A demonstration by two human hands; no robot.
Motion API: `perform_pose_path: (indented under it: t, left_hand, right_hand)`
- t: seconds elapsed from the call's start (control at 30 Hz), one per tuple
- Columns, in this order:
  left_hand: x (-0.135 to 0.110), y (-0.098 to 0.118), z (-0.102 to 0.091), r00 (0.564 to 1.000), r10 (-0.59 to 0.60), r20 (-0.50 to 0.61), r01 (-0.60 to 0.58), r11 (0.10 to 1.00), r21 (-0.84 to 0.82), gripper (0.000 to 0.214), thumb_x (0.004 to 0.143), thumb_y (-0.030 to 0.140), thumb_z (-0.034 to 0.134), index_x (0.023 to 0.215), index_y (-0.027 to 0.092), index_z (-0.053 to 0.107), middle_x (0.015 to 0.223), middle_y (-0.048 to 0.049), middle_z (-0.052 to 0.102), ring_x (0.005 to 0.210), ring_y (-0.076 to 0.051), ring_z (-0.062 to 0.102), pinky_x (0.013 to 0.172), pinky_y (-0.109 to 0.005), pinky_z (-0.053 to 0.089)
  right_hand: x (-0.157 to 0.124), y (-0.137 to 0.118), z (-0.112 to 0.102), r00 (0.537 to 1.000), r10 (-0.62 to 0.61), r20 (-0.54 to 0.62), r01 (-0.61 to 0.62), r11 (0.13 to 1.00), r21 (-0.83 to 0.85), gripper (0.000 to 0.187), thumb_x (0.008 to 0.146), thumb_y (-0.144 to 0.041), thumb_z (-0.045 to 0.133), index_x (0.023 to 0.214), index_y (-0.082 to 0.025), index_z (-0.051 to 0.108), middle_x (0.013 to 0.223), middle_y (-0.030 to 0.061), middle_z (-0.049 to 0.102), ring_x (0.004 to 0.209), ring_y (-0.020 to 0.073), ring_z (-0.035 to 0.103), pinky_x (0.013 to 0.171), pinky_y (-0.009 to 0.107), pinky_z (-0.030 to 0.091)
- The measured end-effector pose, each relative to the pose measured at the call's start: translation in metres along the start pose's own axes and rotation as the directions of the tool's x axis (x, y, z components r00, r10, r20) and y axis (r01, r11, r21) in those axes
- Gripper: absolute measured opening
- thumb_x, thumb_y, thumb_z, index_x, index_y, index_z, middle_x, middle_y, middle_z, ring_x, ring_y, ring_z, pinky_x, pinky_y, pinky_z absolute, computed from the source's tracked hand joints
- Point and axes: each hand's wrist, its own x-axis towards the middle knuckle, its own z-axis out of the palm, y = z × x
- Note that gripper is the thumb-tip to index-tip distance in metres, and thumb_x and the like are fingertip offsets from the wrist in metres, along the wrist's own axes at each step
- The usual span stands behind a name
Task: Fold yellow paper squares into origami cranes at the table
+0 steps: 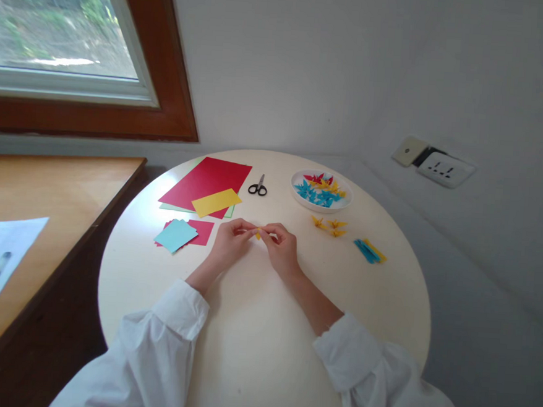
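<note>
Round and smooth, the cream table [262, 339] sits in a white-walled corner beside a wood-framed window. At its far side lie a flat red paper sheet [208, 183] with a yellow rectangle [216, 202] on it and a shallow white plate [346, 201] heaped with spiky folded paper figures. Black scissors [258, 187] lie between them. At mid-table the left hand [229, 244] and right hand [283, 248] meet, their fingertips pinched tight on a small yellow paper piece [259, 232] held just above the tabletop.
</note>
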Motion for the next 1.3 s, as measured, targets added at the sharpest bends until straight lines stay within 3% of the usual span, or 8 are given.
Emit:
perform_pose_path:
  t: [0.47, 0.7, 0.93, 1.3]
  left_hand:
    - [-0.003, 0.004, 0.001, 0.997, 0.077, 0.011, -0.078, 0.985, 0.154, 0.01, 0.07, 0.024, 0.061, 0.067, 0.015, 0.064, 0.069, -0.0036, 0.066, 0.067, -0.015, 0.059, 0.066, -0.026, 0.044]
    - [-0.001, -0.001, 0.001, 0.998, 0.027, -0.049, -0.024, 0.997, 0.068, 0.012, 0.067, 0.027, 0.063, 0.067, 0.015, 0.065, 0.07, -0.0046, 0.066, 0.068, -0.016, 0.059, 0.067, -0.028, 0.044]
    - [0.001, -0.005, 0.0, 0.996, 0.041, -0.076, -0.045, 0.998, -0.053, 0.013, 0.066, 0.029, 0.066, 0.069, 0.016, 0.066, 0.074, -0.0039, 0.065, 0.073, -0.016, 0.06, 0.069, -0.028, 0.046]
    - [0.003, -0.008, -0.001, 0.999, 0.028, -0.042, -0.028, 1.0, -0.011, 0.021, 0.064, 0.033, 0.069, 0.077, 0.016, 0.067, 0.084, -0.0057, 0.065, 0.074, -0.015, 0.06, 0.067, -0.027, 0.048]
  right_hand:
    - [-0.002, 0.0, -0.001, 0.994, -0.109, 0.008, 0.11, 0.991, -0.078, 0.01, 0.072, -0.025, 0.058, 0.065, -0.018, 0.059, 0.073, 0.0023, 0.057, 0.07, 0.0141, 0.055, 0.057, 0.025, 0.045]
    - [-0.002, -0.003, 0.0, 0.999, -0.037, 0.02, 0.038, 0.998, -0.058, 0.012, 0.073, -0.029, 0.059, 0.07, -0.018, 0.062, 0.078, 0.0032, 0.06, 0.075, 0.015, 0.057, 0.059, 0.024, 0.047]
    - [-0.001, 0.001, 0.001, 1.0, -0.008, 0.023, 0.009, 0.999, -0.05, 0.011, 0.072, -0.029, 0.06, 0.073, -0.018, 0.063, 0.08, 0.0032, 0.062, 0.077, 0.0155, 0.058, 0.062, 0.025, 0.047]
    - [0.0, 0.006, 0.001, 0.999, -0.031, 0.043, 0.033, 0.998, -0.062, 0.012, 0.072, -0.031, 0.06, 0.069, -0.019, 0.062, 0.076, 0.0024, 0.061, 0.074, 0.0154, 0.057, 0.06, 0.025, 0.046]
